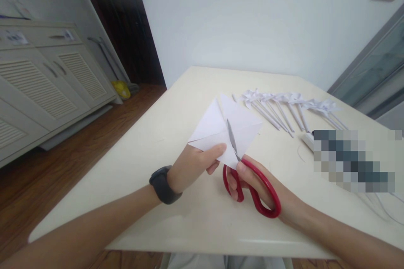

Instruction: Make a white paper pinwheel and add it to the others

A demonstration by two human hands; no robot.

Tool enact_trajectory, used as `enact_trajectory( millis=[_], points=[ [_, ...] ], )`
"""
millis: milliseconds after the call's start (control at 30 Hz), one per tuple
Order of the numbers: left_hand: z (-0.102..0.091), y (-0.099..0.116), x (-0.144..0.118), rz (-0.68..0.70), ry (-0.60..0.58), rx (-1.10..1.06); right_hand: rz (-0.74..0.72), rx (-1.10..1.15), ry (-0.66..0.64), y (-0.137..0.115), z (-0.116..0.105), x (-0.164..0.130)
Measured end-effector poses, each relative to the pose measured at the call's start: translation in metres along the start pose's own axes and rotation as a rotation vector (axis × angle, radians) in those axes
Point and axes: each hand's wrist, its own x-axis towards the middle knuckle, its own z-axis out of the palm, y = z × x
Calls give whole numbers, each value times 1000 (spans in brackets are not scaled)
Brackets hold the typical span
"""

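Observation:
A square sheet of white paper (208, 122) is pinched in my left hand (205, 157), the thumb on top and the other fingers beneath. Cuts run inward from its corners, one at the far corner and one at the left. My right hand (249, 176) grips red-handled scissors (267, 189), fingers through the loops. One scissor blade lies over the paper's near part, pointing toward the middle; the other blade is hidden under the sheet. On my left wrist is a black watch (164, 185).
Several white paper pinwheels (292, 100) on rolled paper sticks lie in a row at the table's back right. A blurred-out object (350, 162) rests at right on the cream table (151, 138). Behind stands a wall; cabinets (47, 75) are at left.

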Motion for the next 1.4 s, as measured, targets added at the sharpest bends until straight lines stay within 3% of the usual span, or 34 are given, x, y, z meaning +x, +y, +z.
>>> enact_trajectory(
  millis=[600, 1167, 1267, 1400],
  points=[
    [0, 3, -1, -18, -62, 86, -23, 69, 32, -3, 1, 0],
    [2, 2, -2, -38, -46, 49, -17, 41, 40, -4, 1, 1],
    [3, 4, 0, -15, 19, -41, 2, 44, 23, -5, 2, 1],
    [-3, 12, 7, 148, 317, -410, 93, -20, -54, -11, -3, 2]
  ],
)
